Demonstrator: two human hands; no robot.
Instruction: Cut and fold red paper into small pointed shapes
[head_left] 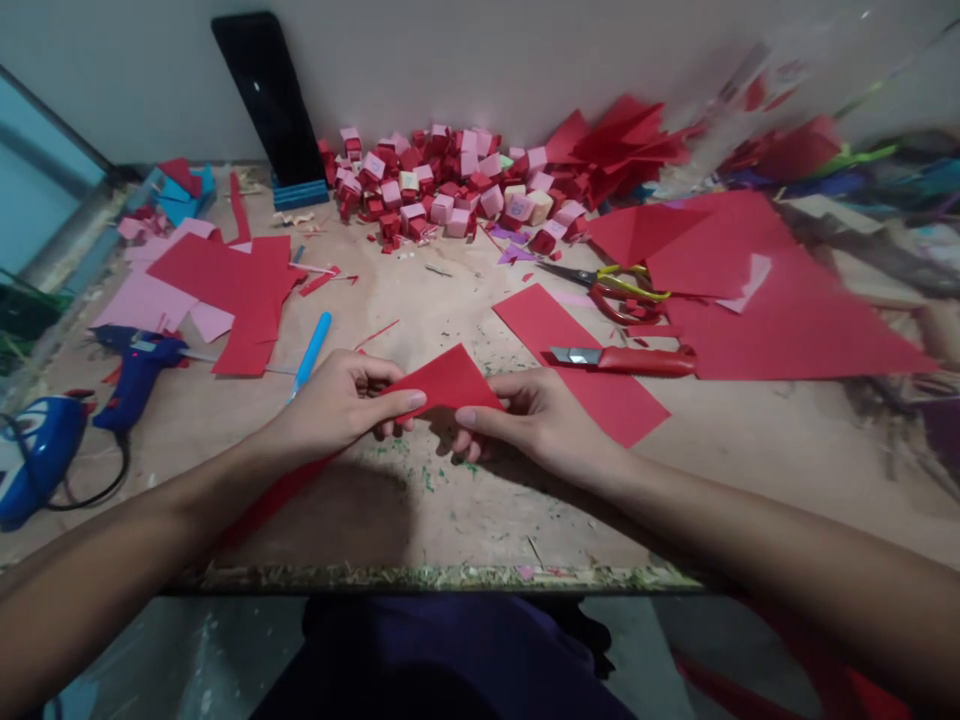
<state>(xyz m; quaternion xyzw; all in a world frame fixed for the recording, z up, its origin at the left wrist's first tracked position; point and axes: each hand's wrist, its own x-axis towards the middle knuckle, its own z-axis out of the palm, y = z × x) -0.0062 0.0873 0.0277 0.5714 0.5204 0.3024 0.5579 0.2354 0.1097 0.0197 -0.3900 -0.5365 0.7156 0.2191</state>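
Both my hands hold one small red paper piece (450,382) just above the wooden table (420,300). My left hand (341,400) pinches its left edge between thumb and fingers. My right hand (532,415) pinches its right lower edge, thumb on top. The paper is folded to a point facing away from me. A long red strip (270,500) lies under my left forearm.
A red box cutter (626,359) lies on a red sheet (592,385) right of my hands, with scissors (619,287) behind it. A blue glue gun (139,375) and a blue pen (311,352) lie at the left. Several small red and pink paper cubes (450,190) pile up at the back, beside a black phone (270,95).
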